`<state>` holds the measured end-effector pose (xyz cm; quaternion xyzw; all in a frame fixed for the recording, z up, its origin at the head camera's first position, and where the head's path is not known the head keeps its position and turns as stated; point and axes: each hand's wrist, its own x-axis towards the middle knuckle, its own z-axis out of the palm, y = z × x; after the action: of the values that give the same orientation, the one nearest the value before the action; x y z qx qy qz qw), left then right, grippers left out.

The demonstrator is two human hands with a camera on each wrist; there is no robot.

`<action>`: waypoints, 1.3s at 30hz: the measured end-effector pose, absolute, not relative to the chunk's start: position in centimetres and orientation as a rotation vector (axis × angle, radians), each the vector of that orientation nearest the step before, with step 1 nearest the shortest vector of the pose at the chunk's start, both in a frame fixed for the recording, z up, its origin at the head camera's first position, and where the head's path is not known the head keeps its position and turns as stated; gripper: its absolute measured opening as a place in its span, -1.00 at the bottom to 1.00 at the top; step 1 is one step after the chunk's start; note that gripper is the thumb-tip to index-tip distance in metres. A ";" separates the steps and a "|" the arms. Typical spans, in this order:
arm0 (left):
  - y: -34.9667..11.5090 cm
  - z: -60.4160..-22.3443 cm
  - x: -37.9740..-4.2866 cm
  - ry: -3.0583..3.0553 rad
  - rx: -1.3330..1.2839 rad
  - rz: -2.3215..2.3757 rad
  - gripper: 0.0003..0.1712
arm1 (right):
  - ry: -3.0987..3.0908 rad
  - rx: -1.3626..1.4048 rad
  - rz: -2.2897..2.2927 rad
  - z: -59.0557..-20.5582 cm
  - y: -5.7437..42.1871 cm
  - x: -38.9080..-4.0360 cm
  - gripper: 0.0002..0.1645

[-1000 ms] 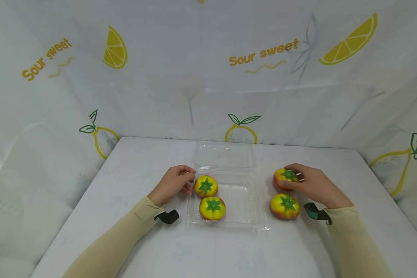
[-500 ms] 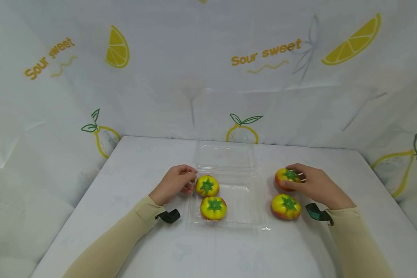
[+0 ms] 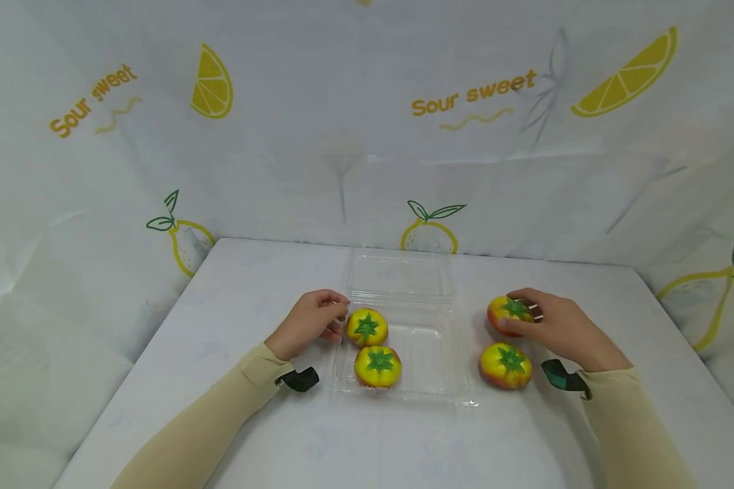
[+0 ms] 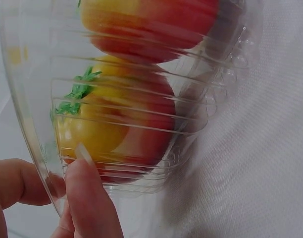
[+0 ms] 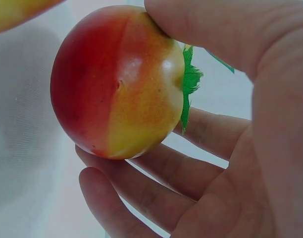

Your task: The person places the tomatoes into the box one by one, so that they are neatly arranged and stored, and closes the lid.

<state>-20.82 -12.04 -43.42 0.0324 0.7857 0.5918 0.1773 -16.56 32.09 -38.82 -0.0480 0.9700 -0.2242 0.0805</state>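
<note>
A clear plastic clamshell container point(image 3: 428, 394) stands unfolded on the table. My left hand point(image 3: 308, 322) pinches its left rim; in the left wrist view the thumb point(image 4: 89, 198) lies against the ribbed wall. Inside, along the left side, sit two artificial tomatoes, a rear one point(image 3: 367, 328) and a front one point(image 3: 378, 367), yellow and red with green leaf tops. Right of the container, my right hand point(image 3: 559, 329) holds another artificial tomato point(image 5: 117, 84) between thumb and fingers, its green leaves towards the palm. Just in front of that one is one more artificial tomato point(image 3: 505, 365).
The container's lid point(image 3: 400, 275) lies folded back behind its base. A white cloth covers the table point(image 3: 367, 448). Behind and at the sides hangs a white curtain point(image 3: 281, 170) printed with lemons. Dark straps point(image 3: 300, 379) show at both wrists.
The whole head view has drifted slightly, with the scene a little further right. Both hands and the tomatoes keep their places relative to each other.
</note>
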 end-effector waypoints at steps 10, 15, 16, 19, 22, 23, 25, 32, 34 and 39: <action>-12.0 -43.2 -20.8 2.225 0.093 1.673 -0.61 | 2.909 -0.153 -0.670 -38.5 31.8 -16.5 -0.06; -12.0 -43.4 -20.8 2.223 0.091 1.673 -0.61 | 2.912 -0.160 -0.676 -38.0 31.4 -16.2 -0.04; -12.0 -43.4 -20.9 2.223 0.091 1.675 -0.61 | 2.914 -0.163 -0.675 -37.8 31.3 -16.2 -0.03; -12.0 -43.4 -20.8 2.221 0.089 1.681 -0.62 | 2.917 -0.173 -0.676 -37.2 30.9 -16.0 -0.03; -12.0 -43.2 -20.7 2.221 0.083 1.684 -0.62 | 2.918 -0.177 -0.667 -36.8 30.5 -15.8 -0.02; -11.9 -43.2 -20.7 2.220 0.081 1.684 -0.62 | 2.917 -0.176 -0.663 -36.7 30.3 -15.8 -0.01; -11.9 -43.1 -20.7 2.220 0.080 1.683 -0.62 | 2.921 -0.180 -0.654 -36.5 30.1 -15.7 0.01; -11.9 -43.1 -20.7 2.227 0.072 1.681 -0.64 | 2.932 -0.213 -0.669 -36.0 29.1 -15.4 0.03; -11.9 -43.1 -20.7 2.225 0.071 1.684 -0.64 | 2.936 -0.217 -0.673 -35.9 28.8 -15.2 0.03; -11.9 -43.1 -20.7 2.215 0.070 1.691 -0.63 | 2.937 -0.210 -0.664 -35.7 28.2 -15.1 0.05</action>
<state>-20.70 -11.89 -43.14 0.0246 0.7822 0.5971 0.1761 -15.12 28.15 -35.70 -0.0696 0.9712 -0.2195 0.0616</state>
